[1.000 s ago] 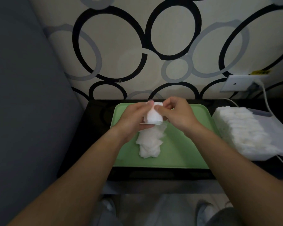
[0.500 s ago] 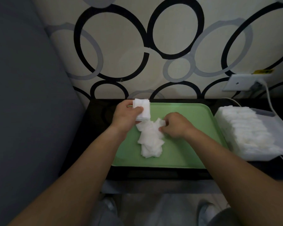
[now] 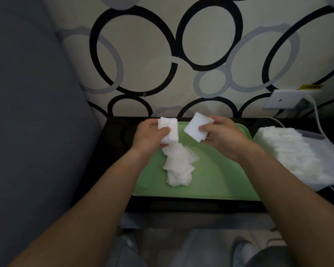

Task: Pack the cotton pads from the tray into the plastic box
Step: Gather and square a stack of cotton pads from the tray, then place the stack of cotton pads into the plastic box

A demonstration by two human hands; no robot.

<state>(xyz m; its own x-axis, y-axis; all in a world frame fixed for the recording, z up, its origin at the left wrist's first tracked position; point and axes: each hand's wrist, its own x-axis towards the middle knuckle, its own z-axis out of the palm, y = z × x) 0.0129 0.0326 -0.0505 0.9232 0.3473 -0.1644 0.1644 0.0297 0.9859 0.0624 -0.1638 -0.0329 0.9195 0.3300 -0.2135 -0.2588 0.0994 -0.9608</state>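
**No legible writing in view**

Nothing here can be read. The one thing that carries print is a small yellow label [image 3: 311,86] on the wall, touching the top edge of the white wall plate [image 3: 283,101] at the right. It has dark marks along it, but they are too blurred and too small to make out as letters or numbers.
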